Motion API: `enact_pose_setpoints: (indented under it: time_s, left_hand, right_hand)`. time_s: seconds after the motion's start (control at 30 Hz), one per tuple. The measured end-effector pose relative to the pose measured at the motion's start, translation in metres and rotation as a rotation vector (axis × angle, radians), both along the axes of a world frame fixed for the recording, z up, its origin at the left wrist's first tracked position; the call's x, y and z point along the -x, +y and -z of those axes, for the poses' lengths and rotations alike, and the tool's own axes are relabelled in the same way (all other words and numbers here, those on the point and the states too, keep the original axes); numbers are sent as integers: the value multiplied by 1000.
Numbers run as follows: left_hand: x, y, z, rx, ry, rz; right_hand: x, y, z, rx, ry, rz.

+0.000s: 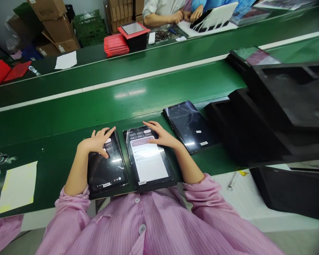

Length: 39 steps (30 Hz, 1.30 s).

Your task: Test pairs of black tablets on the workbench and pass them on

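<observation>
Two lit tablets lie side by side on the green bench at its near edge. Over the upper part of the left tablet (110,170) is my left hand (95,143), fingers spread, thumb over the screen. The right tablet (151,161) shows a mostly white page with a dark panel of buttons above it. My right hand (162,136) rests at its upper right, fingers apart, with nothing gripped. A dark tablet (190,125) with small white labels lies to the right of that hand.
Black trays (289,95) are stacked at the right. A yellowish paper sheet (18,187) lies at the far left. Across the green conveyor (101,95) are red pouches (116,44), cartons (57,26) and other people's hands (177,17) beside a white-edged device.
</observation>
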State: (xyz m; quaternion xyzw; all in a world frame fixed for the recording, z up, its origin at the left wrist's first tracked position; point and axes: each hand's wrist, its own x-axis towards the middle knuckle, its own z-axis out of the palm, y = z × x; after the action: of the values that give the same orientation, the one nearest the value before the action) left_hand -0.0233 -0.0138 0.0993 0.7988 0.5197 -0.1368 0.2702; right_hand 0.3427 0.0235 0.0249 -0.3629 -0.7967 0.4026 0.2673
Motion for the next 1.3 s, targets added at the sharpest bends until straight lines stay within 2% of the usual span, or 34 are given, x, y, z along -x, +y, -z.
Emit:
enact_pose_setpoints:
  time_s: [0.1, 0.2, 0.27, 0.37, 0.43, 0.53, 0.67, 0.73, 0.9, 0.97, 1.07, 1.13, 1.23, 1.3]
  left_hand:
    - [-11, -1, 6, -51, 49, -16]
    - [-4, 8, 4, -59, -131, -45]
    - [6, 15, 0, -86, -256, -112]
    - [16, 20, -5, -186, -279, -230]
    - [17, 19, -9, -179, -257, -213]
    - [13, 10, -14, -30, -205, -84]
    - [-2, -2, -19, 58, 32, -2]
    - [-10, -6, -20, 43, 126, -3]
    - [-20, -9, -17, 44, 185, 3]
    - [-20, -8, -13, 19, 202, 4]
    - [-13, -2, -8, -9, 163, 3]
    - [-5, 4, -7, -3, 58, 14]
    - [6, 10, -11, -33, -89, -45]
    - [8, 10, -15, -53, -113, -81]
  right_hand:
    - [-7, 0, 0, 35, -69, -109]
    - [-12, 1, -2, 24, -55, -181]
    - [-14, 1, -3, 15, -57, -214]
    - [-15, 0, -4, 21, -93, -226]
    - [-14, -1, -5, 24, -94, -204]
    - [-11, -1, -8, 1, -31, -124]
    - [-4, 1, -6, 17, 79, 105]
    - [-3, 1, -5, 47, 104, 142]
    - [-10, -3, -6, 19, -25, -147]
    - [-11, -5, -7, 13, -94, -207]
    - [-11, -5, -8, 19, -97, -199]
    - [-11, -4, -9, 20, -63, -168]
    - [-11, -4, -11, 9, -34, -146]
    - [-12, -4, -11, 2, -34, -159]
